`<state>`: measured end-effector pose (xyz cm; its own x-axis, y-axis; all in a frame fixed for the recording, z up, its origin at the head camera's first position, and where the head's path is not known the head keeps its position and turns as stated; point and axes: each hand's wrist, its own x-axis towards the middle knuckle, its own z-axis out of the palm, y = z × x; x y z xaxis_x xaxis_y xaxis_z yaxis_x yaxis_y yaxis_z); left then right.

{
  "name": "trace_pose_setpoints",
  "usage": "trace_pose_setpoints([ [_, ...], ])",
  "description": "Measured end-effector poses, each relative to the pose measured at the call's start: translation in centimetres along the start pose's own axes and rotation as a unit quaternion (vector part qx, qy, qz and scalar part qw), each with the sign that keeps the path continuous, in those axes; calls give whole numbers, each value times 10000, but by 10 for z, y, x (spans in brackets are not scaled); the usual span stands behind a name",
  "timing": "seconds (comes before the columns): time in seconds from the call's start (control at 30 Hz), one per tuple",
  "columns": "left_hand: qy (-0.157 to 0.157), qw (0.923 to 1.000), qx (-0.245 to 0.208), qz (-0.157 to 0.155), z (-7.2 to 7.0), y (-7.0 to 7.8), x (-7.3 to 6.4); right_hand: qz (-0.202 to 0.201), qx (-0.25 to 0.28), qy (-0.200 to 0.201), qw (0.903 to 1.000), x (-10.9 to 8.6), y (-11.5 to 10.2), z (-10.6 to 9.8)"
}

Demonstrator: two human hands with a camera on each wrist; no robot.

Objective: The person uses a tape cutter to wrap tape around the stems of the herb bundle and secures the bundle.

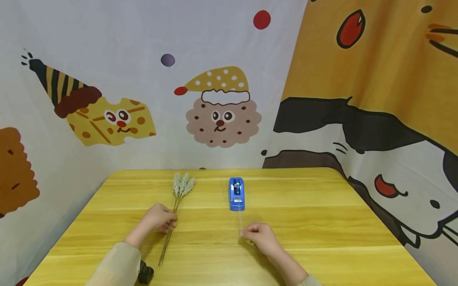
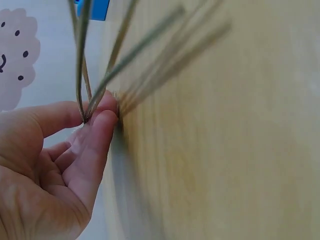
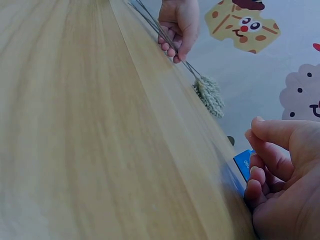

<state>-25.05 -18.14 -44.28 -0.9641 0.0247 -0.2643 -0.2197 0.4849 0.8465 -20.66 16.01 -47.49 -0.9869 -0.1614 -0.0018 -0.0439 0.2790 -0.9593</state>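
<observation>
My left hand [image 1: 160, 217] pinches a small bunch of dried wheat [image 1: 183, 185] by its thin stems, pale heads toward the back of the table. Seen in the left wrist view, the stems [image 2: 81, 55] fan out from between thumb and fingers. To the right stands a blue tape dispenser [image 1: 236, 198]. A strip of clear tape [image 1: 240, 219] stretches from its front edge to my right hand [image 1: 262, 237], whose thumb and forefinger pinch the free end. In the right wrist view the dispenser [image 3: 243, 163] is mostly hidden behind that hand's fingers [image 3: 256, 175].
A small black object [image 1: 145, 273] lies beside the left sleeve, which partly covers it. The yellow wood-grain table [image 1: 304, 206] reaches back to a cloth backdrop [image 1: 143, 24] printed with cartoon figures.
</observation>
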Motion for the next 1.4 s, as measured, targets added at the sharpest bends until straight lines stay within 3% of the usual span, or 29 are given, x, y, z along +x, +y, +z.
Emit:
trace_pose_setpoints([
  [0.27,209,9983,56,534,-6,16,5,-62,-33,25,10000,-1,1,-3],
  [0.43,252,9948,-645,748,-9,33,4,-24,-40,77,10000,-2,1,-3],
  [0.53,421,9922,-672,958,-9,40,-1,5,0,70,10000,-2,-1,-2],
  [0.7,890,9856,6,1437,-8,46,-7,59,66,33,10000,-2,-4,0],
  [0.9,1328,9642,873,2122,-5,48,-11,114,-1,-26,9999,-1,-2,0],
  [1.07,1406,9460,1294,2619,-1,51,-18,130,-8,-52,9999,-1,-2,0],
  [1.13,1355,9383,1463,2824,0,53,-23,162,44,-46,9998,-1,-1,0],
  [1.2,1197,9355,1538,2947,1,54,-27,247,116,-62,9996,0,-1,0],
  [1.4,194,9496,1256,2867,-4,55,-42,513,345,-194,9979,2,-6,-4],
])
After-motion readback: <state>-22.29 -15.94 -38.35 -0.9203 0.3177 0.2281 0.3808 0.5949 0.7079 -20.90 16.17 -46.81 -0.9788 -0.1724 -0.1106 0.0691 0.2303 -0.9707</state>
